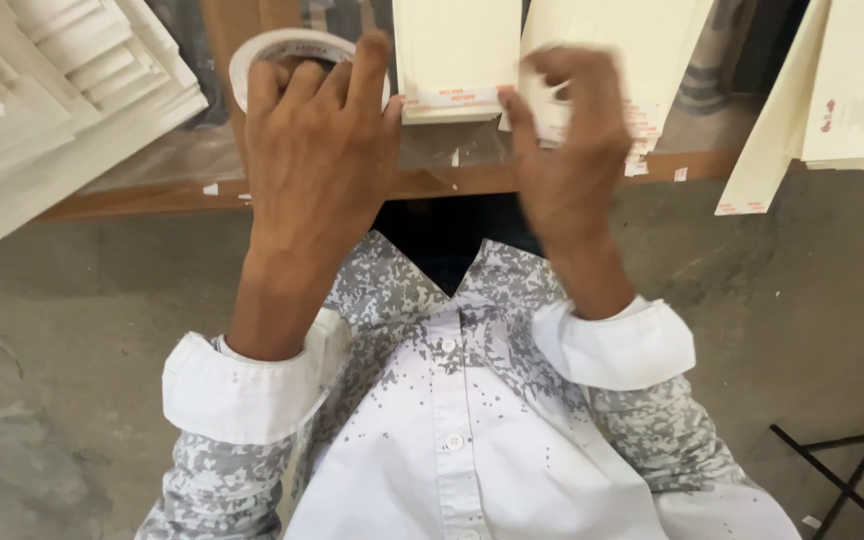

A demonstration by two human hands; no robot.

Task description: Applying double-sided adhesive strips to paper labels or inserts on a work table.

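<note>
White shirt cuffs sit nearest, and from them the left hand (317, 150) reaches to 11 o'clock, its grip clamped on a tape roll (277, 55) above the bench (152, 195). At 1 o'clock the right hand (572, 140) seems to pinch a cream sheet (552, 125), though blur hides the fingertips. Another sheet (457, 50) lies between the hands at 12 o'clock.
</note>
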